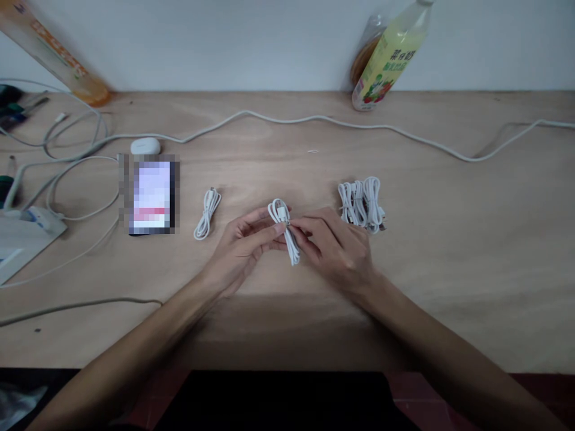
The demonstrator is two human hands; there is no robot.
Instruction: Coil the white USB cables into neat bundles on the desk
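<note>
Between my hands, above the wooden table point(449, 269), is a white charging cable point(293, 248) coiled into a narrow bundle. My left hand point(245, 242) grips its middle, thumb on top and fingers behind. The thumb and forefinger of my right hand point(339, 245) pinch at the bundle's waist from the other side; whether they hold a tie or the cable there is too small to make out. A second bundled white cable point(207, 214) lies to the left of my left hand. Several more white cable bundles point(359, 203) lie together just beyond my right hand.
A phone point(153, 194) with its screen lit and a white earbud case point(145, 146) are at the left. Long white cord point(323, 120) runs across the back. Bottles stand by the wall, one yellow point(389, 60), one orange point(58, 54). A white power strip point(27, 239) sits far left.
</note>
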